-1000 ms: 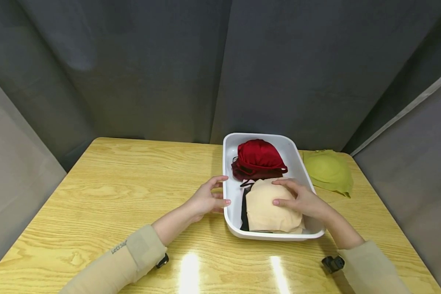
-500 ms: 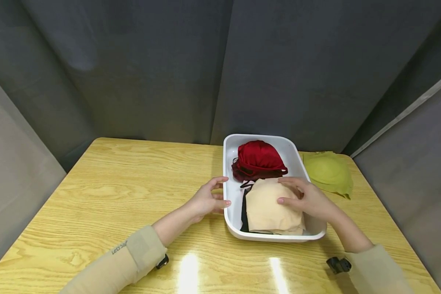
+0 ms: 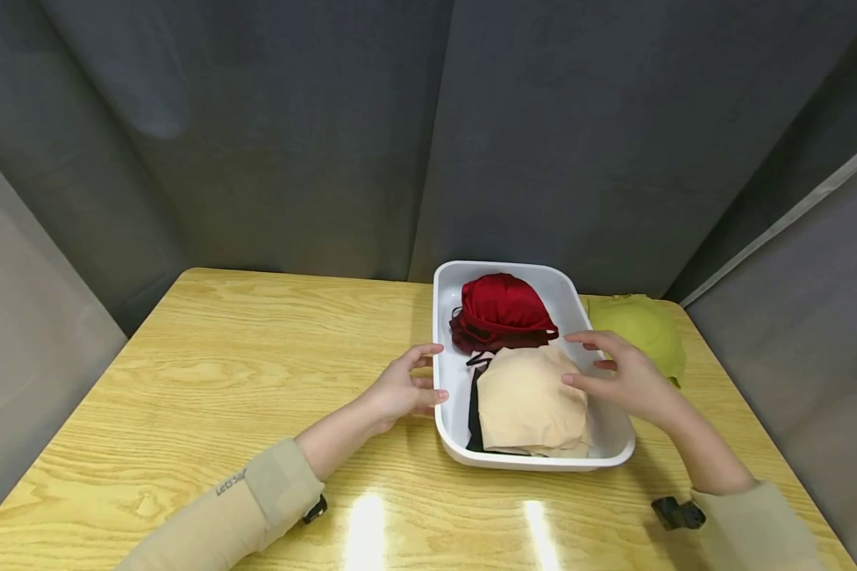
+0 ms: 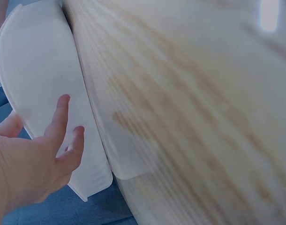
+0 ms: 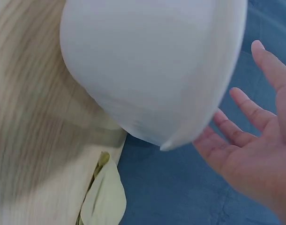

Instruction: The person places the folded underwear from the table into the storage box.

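Observation:
A white plastic bin (image 3: 437, 305) stands on the table in the head view. Inside it, a red satin bra (image 3: 503, 300) lies at the back and a folded beige bra (image 3: 524, 404) at the front. Black fabric (image 3: 475, 424) shows along the beige bra's left edge. My left hand (image 3: 397, 388) is at the bin's left wall, thumb and a finger at the rim, the others loosely extended outside. Over the right rim hovers my right hand (image 3: 632, 382), fingers spread and holding nothing; its wrist view shows the bin wall beside the fingers.
A yellow-green bra (image 3: 639, 329) lies on the wooden table (image 3: 278, 341) behind and right of the bin, partly hidden by my right hand. Dark grey curtains (image 3: 293, 143) hang behind the table, with paler panels at both sides.
My right hand has drawn off the beige bra, moving right to above the bin's right rim. The beige bra stays in the bin, and my left hand keeps its place.

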